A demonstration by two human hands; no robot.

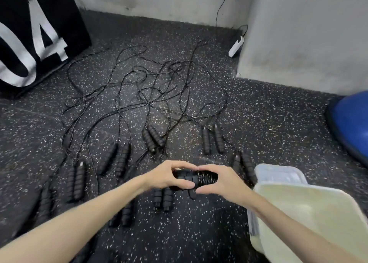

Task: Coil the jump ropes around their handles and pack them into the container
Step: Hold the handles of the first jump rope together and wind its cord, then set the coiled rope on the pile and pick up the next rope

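Both hands hold one black jump rope (196, 179) above the floor, its thin cord wound in tight turns around the paired foam handles. My left hand (169, 178) grips the handles' left end. My right hand (219, 183) grips the coiled right end. Several other black jump ropes lie on the speckled floor with their handles in pairs, such as one pair (153, 138) ahead and another (212, 138) to the right. Their cords (151, 83) spread in a loose tangle farther back. A translucent plastic container (310, 219) stands at the lower right, beside my right forearm.
A clear lid (278, 173) lies behind the container. A blue ball (350, 121) sits at the right edge. A black board with white figures (35, 35) leans at the back left. A white power strip (236, 46) and its cable lie by the grey wall.
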